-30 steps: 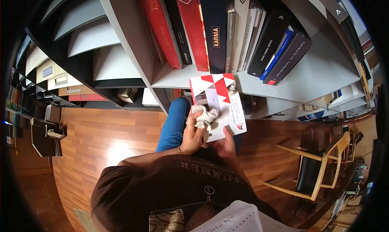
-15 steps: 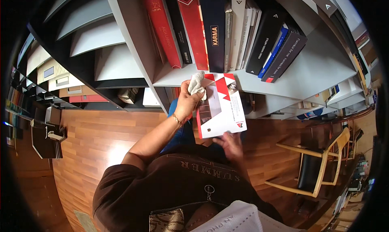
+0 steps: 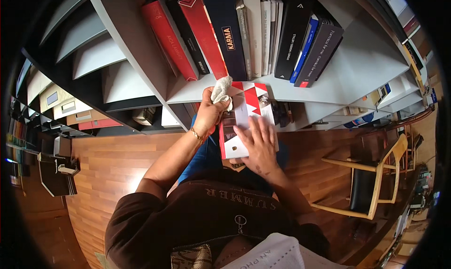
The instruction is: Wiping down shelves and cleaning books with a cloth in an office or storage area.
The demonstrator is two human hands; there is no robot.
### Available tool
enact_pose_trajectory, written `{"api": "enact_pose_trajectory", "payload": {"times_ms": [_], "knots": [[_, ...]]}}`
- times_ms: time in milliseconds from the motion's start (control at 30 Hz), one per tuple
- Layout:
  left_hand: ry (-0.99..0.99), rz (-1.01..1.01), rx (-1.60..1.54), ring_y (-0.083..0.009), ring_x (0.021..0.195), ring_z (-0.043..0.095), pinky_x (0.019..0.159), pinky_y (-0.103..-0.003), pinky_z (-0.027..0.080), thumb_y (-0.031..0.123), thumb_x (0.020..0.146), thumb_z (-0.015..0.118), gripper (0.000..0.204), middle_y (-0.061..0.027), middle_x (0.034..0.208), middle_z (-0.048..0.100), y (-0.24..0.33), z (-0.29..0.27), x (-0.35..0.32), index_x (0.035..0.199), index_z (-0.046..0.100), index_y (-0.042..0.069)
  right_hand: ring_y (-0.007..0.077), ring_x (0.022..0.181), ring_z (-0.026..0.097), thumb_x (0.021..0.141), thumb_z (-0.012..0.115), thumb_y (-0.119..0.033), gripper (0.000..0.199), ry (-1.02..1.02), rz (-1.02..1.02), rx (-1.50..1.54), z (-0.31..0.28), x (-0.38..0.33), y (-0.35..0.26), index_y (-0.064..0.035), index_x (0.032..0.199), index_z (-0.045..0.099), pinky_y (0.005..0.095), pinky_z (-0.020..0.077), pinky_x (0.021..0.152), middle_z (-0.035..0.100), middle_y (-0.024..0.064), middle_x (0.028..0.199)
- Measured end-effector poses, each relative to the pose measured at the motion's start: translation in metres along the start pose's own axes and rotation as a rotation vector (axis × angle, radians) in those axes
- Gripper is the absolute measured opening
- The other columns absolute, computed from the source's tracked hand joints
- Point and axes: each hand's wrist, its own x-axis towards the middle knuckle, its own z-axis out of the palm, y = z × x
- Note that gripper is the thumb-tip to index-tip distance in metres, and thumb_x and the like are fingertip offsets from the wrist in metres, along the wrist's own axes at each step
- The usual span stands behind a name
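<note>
A white book (image 3: pixel 240 110) with red triangles and a grey picture on its cover is held in front of the shelf, cover up. My left hand (image 3: pixel 208 114) is closed round a crumpled white cloth (image 3: pixel 221 89) at the book's upper left corner and appears to grip the book's edge there too. Across the lower right of the cover lies my right hand (image 3: pixel 259 146), its fingers stretched out and flat, hiding part of the print.
Behind the book, a white shelf (image 3: pixel 324 91) carries a row of books, among them a red book (image 3: pixel 171 41) and a dark grey book (image 3: pixel 322 53) leaning at the right end. Black shelving (image 3: pixel 134 100) stands at left. A wooden chair (image 3: pixel 371 179) is on the floor at right.
My right hand has moved from the book's lower edge up onto its cover, fingers now spread flat. The book and my left hand have shifted slightly left in the view.
</note>
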Motion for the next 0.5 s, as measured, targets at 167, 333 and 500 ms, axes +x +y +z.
{"api": "enact_pose_trajectory", "payload": {"times_ms": [167,333,500], "knots": [[-0.111,0.022,-0.127,-0.0055,0.057,0.048,0.043,-0.020,0.035,0.008,0.094,0.055,0.021,-0.0019,0.086,0.061,0.047,0.017,-0.023,0.113,0.047,0.011,0.0445,0.135,0.031,0.075,0.072,-0.033,0.077,0.211,0.032,0.359,0.002,-0.008,0.003,-0.0142,0.143,0.040,0.0599,0.0237,0.108,0.033,0.0227,0.147],[-0.042,0.389,0.315,-0.0163,0.095,0.057,0.081,-0.031,0.047,0.016,0.088,0.061,0.035,-0.0084,0.104,0.060,0.068,0.050,-0.059,0.119,0.049,0.006,0.0175,0.106,0.057,0.083,0.062,0.001,0.043,0.347,0.359,1.300,-0.010,-0.011,0.005,0.0068,0.124,0.049,0.0321,0.0474,0.089,0.058,0.0145,0.120],[-0.517,0.966,0.922,-0.0352,0.128,0.041,0.109,-0.054,0.015,0.037,0.085,0.059,0.040,-0.0157,0.125,0.054,0.033,0.086,-0.063,0.113,0.058,0.008,0.0164,0.106,0.056,0.082,0.067,-0.003,0.033,0.532,0.470,1.609,0.062,-0.027,0.026,-0.0005,0.114,0.057,0.0360,0.0441,0.092,0.060,0.0083,0.113]]}}
